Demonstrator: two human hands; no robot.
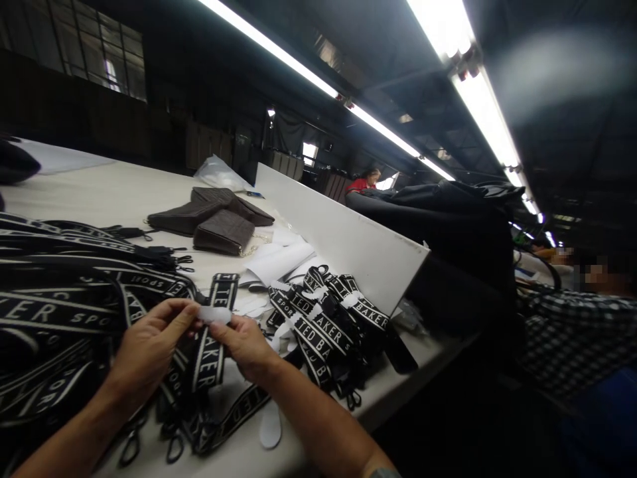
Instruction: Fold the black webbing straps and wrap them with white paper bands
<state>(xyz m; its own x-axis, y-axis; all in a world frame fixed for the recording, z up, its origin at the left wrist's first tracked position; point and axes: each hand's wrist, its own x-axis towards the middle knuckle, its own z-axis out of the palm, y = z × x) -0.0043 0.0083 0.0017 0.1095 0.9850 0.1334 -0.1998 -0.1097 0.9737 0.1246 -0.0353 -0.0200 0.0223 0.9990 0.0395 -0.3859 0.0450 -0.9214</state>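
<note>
One white strip point(215, 314) between left hand point(148, 346) and right hand point(245, 345)

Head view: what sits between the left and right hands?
A small white strip, pinched by left hand and right hand, over a black lettered strap, in the head view.

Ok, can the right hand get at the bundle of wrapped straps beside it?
Probably yes. The bundle of wrapped straps lies on the table just past the right hand, with nothing between them. But that hand pinches the white strip together with the left hand.
</note>
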